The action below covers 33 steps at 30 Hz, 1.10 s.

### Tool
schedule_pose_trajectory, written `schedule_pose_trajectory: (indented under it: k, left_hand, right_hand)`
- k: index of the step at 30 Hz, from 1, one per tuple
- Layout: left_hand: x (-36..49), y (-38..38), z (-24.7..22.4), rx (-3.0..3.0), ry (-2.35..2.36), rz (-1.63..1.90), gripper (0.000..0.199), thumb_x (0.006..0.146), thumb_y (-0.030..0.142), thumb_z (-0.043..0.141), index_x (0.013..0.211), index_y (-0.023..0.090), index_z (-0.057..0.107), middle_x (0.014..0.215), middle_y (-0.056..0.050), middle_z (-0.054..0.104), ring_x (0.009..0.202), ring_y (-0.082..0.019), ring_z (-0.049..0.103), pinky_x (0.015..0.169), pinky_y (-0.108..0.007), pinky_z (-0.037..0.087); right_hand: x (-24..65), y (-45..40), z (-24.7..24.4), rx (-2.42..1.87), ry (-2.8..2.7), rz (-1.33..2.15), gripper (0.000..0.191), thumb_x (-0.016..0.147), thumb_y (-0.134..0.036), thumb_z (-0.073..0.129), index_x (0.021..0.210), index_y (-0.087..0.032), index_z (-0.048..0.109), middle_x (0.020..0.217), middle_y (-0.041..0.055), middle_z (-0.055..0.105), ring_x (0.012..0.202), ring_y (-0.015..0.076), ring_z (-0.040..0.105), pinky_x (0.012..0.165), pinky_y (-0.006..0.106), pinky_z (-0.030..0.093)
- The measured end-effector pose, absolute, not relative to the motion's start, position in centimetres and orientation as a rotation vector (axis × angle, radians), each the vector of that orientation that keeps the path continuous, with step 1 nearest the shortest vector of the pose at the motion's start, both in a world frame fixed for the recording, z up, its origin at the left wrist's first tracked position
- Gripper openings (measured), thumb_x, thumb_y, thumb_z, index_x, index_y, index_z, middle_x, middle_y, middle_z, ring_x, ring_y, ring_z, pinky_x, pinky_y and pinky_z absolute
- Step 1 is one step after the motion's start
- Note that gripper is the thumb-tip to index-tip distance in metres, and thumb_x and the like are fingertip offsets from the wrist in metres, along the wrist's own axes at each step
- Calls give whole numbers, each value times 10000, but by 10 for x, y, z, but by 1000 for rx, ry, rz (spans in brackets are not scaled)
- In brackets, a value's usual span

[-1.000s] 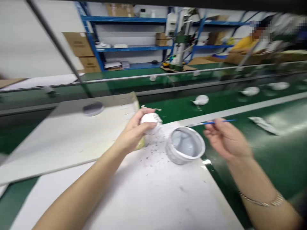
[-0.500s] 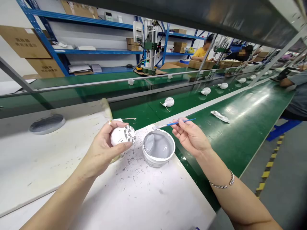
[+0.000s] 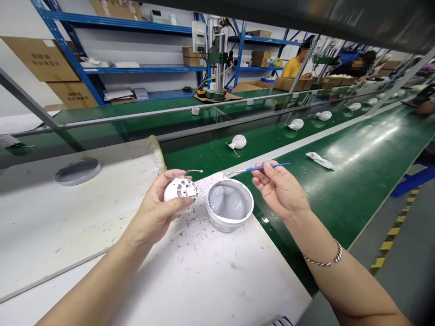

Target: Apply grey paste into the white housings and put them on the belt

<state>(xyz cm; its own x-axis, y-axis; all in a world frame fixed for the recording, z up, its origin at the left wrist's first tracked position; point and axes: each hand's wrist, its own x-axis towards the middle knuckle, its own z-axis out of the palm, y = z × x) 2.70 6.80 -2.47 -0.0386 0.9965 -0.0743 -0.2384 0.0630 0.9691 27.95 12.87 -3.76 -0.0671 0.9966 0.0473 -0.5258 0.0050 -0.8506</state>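
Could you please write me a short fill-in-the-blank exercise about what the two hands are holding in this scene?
1. The brush in the right hand has a ____ handle.
2. The hand holding the round white housing is the ____ one.
3. The white tub between the hands holds ____ paste.
4. The conveyor belt right of the tub is ____.

Missing words: blue; left; grey; green.

Blue steel shelving (image 3: 142, 69) along white wall (image 3: 20, 18)

A white tub (image 3: 229, 224) of grey paste blocks the way between the left hand (image 3: 154, 208) and right hand (image 3: 280, 190), leaving only a narrow gap beside the round white housing (image 3: 180, 192). Right of the right hand, green conveyor belt (image 3: 340, 213) offers wide room to pass, as far as a metal rail (image 3: 170, 111).
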Motion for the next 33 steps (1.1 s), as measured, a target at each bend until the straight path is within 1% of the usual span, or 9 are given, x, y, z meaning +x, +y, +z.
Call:
schedule_pose_trajectory:
  k: [2, 6, 8, 11, 13, 17, 25, 28, 33]
  left_hand:
    - [25, 71, -23, 889, 1119, 1351, 479, 632, 172, 851, 1048, 231, 620, 1080, -22, 621, 830, -123, 609, 656, -204, 582]
    - [19, 74, -18, 850, 1124, 1380, 431, 668, 213, 825, 1035, 225, 600, 1011, -25, 643, 855, -167, 623, 771, -423, 632]
    - [18, 73, -17, 914, 1141, 1339, 494, 605, 169, 862, 1001, 231, 574, 948, -10, 651, 827, -164, 631, 753, -394, 631]
    - [20, 70, -18, 994, 1176, 1305, 515, 551, 157, 890, 940, 222, 560, 882, 2, 652, 758, -150, 643, 665, -271, 605]
    - [23, 69, -18, 968, 1186, 1301, 434, 602, 222, 872, 902, 217, 558, 861, 1, 651, 712, -149, 645, 620, -259, 591]
    - [30, 66, -16, 775, 1164, 1314, 278, 733, 366, 768, 836, 208, 564, 836, -16, 648, 676, -179, 644, 562, -320, 588]
    - [39, 57, -16, 671, 1068, 1332, 177, 791, 316, 714, 806, 189, 592, 749, 7, 585, 629, -122, 576, 485, -193, 481]
    - [41, 53, -15, 644, 1066, 1329, 173, 804, 331, 702, 816, 196, 595, 799, -7, 602, 676, -152, 603, 518, -239, 519]
    - [45, 50, -9, 560, 1050, 1325, 149, 817, 334, 673, 846, 205, 604, 867, -27, 631, 720, -195, 632, 602, -378, 606]
  right_hand:
    - [279, 128, -37, -738, -848, 1435, 240, 691, -324, 859, 761, -219, 655, 803, -50, 743, 760, 82, 725, 679, 163, 584]
    - [277, 128, -36, -760, -826, 1407, 287, 658, -340, 878, 765, -215, 643, 808, -48, 746, 759, 86, 727, 679, 166, 583]
    - [276, 128, -36, -757, -808, 1416, 286, 648, -329, 884, 760, -217, 646, 806, -46, 747, 752, 87, 728, 674, 163, 582]
    - [274, 128, -34, -746, -798, 1440, 266, 652, -316, 881, 759, -219, 658, 813, -46, 751, 760, 83, 730, 669, 150, 580]
    - [272, 129, -31, -750, -819, 1448, 251, 665, -325, 872, 761, -225, 663, 826, -47, 754, 771, 83, 732, 676, 150, 583]
    - [262, 128, -16, -728, -900, 1455, 231, 687, -342, 855, 757, -239, 660, 838, -52, 754, 795, 97, 736, 691, 172, 595]
    - [237, 102, -9, -524, -1164, 1390, 78, 843, -253, 730, 819, -239, 657, 856, -49, 759, 761, 84, 734, 729, 189, 613]
    - [234, 88, -15, -494, -1299, 1193, 64, 870, -194, 692, 877, -253, 668, 885, -29, 761, 817, 119, 742, 767, 248, 632]
    - [236, 78, -22, -353, -1535, 802, 257, 840, -57, 654, 968, -278, 682, 925, -6, 769, 871, 183, 754, 791, 342, 650]
